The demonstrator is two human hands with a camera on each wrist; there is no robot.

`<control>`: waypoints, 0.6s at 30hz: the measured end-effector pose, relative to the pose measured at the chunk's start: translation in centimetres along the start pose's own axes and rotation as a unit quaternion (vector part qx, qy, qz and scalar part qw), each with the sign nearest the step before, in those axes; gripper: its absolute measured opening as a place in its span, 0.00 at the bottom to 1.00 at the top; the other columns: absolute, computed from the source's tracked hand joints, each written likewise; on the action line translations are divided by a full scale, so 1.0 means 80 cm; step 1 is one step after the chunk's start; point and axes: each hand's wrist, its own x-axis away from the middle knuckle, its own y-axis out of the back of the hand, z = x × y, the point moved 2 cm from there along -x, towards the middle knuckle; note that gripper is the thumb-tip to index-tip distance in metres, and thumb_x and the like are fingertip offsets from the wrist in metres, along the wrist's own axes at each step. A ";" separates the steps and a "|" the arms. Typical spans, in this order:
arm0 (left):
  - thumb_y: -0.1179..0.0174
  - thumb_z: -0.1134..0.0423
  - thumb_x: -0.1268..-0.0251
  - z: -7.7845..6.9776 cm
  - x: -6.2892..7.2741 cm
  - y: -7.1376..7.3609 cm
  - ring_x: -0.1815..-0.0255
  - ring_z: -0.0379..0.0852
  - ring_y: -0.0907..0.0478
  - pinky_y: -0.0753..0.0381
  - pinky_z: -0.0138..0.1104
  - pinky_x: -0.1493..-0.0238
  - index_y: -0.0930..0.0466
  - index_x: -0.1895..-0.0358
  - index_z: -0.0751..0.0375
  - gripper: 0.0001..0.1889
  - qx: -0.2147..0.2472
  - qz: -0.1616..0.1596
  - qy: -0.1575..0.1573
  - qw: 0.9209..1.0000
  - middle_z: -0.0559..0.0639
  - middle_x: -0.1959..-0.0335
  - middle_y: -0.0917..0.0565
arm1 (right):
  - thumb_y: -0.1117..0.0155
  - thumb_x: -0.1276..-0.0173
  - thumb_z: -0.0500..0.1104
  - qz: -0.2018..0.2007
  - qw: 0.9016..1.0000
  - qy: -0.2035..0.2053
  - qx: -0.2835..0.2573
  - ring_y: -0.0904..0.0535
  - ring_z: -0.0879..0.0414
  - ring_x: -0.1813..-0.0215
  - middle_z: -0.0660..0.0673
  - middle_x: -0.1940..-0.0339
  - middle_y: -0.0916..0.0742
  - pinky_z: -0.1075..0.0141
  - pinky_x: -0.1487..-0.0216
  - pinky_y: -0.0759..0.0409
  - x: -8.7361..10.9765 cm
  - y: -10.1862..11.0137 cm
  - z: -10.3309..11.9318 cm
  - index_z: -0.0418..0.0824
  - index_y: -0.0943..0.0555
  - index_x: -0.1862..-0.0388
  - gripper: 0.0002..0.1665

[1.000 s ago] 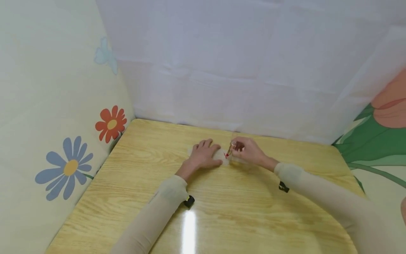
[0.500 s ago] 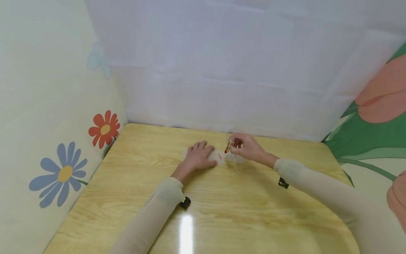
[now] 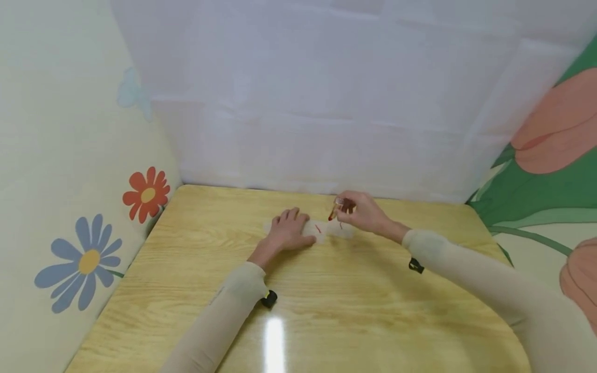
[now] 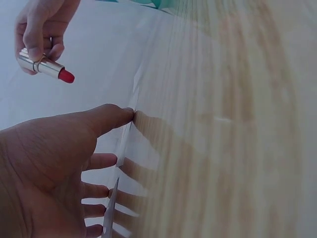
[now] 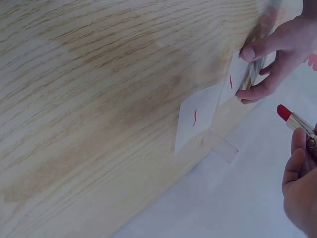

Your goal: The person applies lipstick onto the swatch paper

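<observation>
Near the far edge of the table (image 3: 336,311), the right hand (image 3: 366,211) pinches a lipstick (image 5: 298,123), raised near red-marked papers (image 5: 188,128); the left hand (image 3: 286,231) spreads over one. Swatching appears under way; another mark requires lowering the tip (image 5: 283,112).

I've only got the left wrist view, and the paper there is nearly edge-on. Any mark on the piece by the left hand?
Observer: Yes, a short red stroke shows on that paper, near the left hand.
Operator: Is it the only piece?
Observer: No, a second paper lies to its right in the head view, with a second stroke, also red.
Operator: Is the lipstick on it?
Observer: No, in the right wrist view the red tip is clear of both pieces.
</observation>
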 end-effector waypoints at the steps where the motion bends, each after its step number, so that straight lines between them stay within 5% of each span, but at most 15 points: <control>1: 0.39 0.38 0.32 0.001 -0.001 0.001 0.23 0.64 0.49 0.50 0.61 0.29 0.33 0.25 0.57 0.39 0.004 0.001 0.000 1.000 0.63 0.22 0.44 | 0.35 0.34 0.33 -0.001 1.000 0.001 0.002 0.19 0.57 0.67 0.45 0.66 0.14 0.54 0.65 0.18 0.000 0.002 0.001 0.31 0.16 0.55 0.10; 14: 0.38 0.46 0.29 0.013 -0.003 0.014 0.25 0.64 0.43 0.47 0.63 0.30 0.34 0.25 0.61 0.36 0.066 0.002 -0.033 0.997 0.64 0.26 0.37 | 0.33 0.33 0.32 -0.016 1.000 0.008 0.010 0.19 0.58 0.66 0.49 0.65 0.14 0.52 0.65 0.18 0.009 0.021 0.010 0.33 0.16 0.53 0.10; 18: 0.38 0.46 0.29 0.012 0.008 0.025 0.25 0.64 0.43 0.47 0.63 0.31 0.32 0.26 0.58 0.34 0.064 0.008 -0.017 0.998 0.62 0.25 0.37 | 0.33 0.32 0.33 -0.021 1.000 0.007 0.015 0.19 0.58 0.67 0.50 0.65 0.15 0.53 0.66 0.19 0.016 0.027 0.013 0.36 0.16 0.52 0.10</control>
